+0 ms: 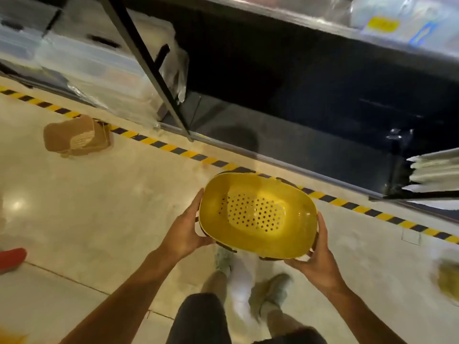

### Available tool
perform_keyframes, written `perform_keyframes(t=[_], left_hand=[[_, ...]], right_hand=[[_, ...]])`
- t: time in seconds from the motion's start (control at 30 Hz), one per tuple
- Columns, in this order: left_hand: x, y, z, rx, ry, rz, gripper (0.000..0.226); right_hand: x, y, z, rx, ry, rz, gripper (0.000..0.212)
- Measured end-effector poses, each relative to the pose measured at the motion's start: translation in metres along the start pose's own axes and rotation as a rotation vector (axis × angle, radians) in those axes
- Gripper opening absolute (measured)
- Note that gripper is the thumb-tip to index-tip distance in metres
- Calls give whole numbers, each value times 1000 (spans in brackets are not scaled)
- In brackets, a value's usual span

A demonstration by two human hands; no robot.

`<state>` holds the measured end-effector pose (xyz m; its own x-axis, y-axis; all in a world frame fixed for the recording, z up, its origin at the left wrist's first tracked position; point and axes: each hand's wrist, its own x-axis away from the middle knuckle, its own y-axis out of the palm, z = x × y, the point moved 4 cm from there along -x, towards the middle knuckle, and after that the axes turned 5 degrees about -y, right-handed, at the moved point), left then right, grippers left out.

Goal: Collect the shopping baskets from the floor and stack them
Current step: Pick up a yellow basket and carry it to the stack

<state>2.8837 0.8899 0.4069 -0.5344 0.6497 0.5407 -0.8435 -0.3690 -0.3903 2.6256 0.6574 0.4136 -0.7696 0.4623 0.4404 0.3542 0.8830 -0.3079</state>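
I hold a yellow shopping basket [258, 214] with a perforated bottom and dark handles above the floor, its opening facing me. My left hand [185, 230] grips its left rim and my right hand [316, 259] grips its right rim from below. A brown basket [74, 136] lies tipped on the floor at the left, beside the striped tape. Another blurred yellowish basket [448, 281] shows at the right edge.
A black metal shelf rack [273, 135] runs along the top, with clear plastic boxes [82, 58] on the left and white packs [434, 170] at the right. Yellow-black tape [173, 148] marks the floor. A red shoe [11, 258] sits at the left edge. My feet are below the basket.
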Motion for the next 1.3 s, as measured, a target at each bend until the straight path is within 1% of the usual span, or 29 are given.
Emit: perform_keyframes(t=[0.07, 0.1, 0.13, 0.17, 0.2, 0.23, 0.4, 0.53, 0.67, 0.73, 0.8, 0.83, 0.97, 1.1, 1.2, 1.3], left_hand=[[-33, 11, -28, -7, -19, -59, 127], [-50, 17, -43, -17, -25, -80, 129], [-65, 25, -59, -28, -27, -99, 131], [-79, 33, -75, -40, -35, -114, 133], [-91, 41, -90, -46, -51, -124, 134], [-102, 50, -105, -46, -65, -138, 134], [-147, 83, -162, -42, -85, -125, 133], [-174, 104, -196, -6, -77, -91, 126], [-188, 117, -204, 27, -69, -52, 116], [-188, 119, -203, 61, -54, -25, 106], [-189, 116, -202, 96, -86, 1, 94], [-189, 114, -202, 107, -123, 1, 92], [-185, 109, -208, 51, -237, -17, 95], [-175, 109, -217, -69, -333, -107, 89], [-166, 121, -228, -40, -314, -182, 90], [-168, 136, -238, 13, -306, -162, 91]], right_hand=[[-20, 12, 31, 115, -21, 2, 123], [-30, 19, 50, 110, -6, 10, 123], [-39, 23, 70, 72, 45, 16, 125], [-49, 29, 91, -51, 128, 17, 129], [-58, 34, 110, -104, 195, 19, 134], [-67, 39, 128, -151, 230, 36, 136], [-109, 63, 191, -115, 224, 15, 135], [-130, 78, 233, -46, 205, 112, 129], [-145, 86, 247, -46, 235, 146, 123], [-149, 87, 244, -52, 232, 171, 119], [-150, 87, 235, -32, 219, 190, 117], [-150, 87, 233, -25, 221, 185, 116], [-145, 90, 234, -40, 283, 141, 117], [-137, 97, 240, -56, 342, 45, 106], [-132, 107, 251, -88, 361, 0, 106], [-139, 121, 265, -200, 307, 23, 110]])
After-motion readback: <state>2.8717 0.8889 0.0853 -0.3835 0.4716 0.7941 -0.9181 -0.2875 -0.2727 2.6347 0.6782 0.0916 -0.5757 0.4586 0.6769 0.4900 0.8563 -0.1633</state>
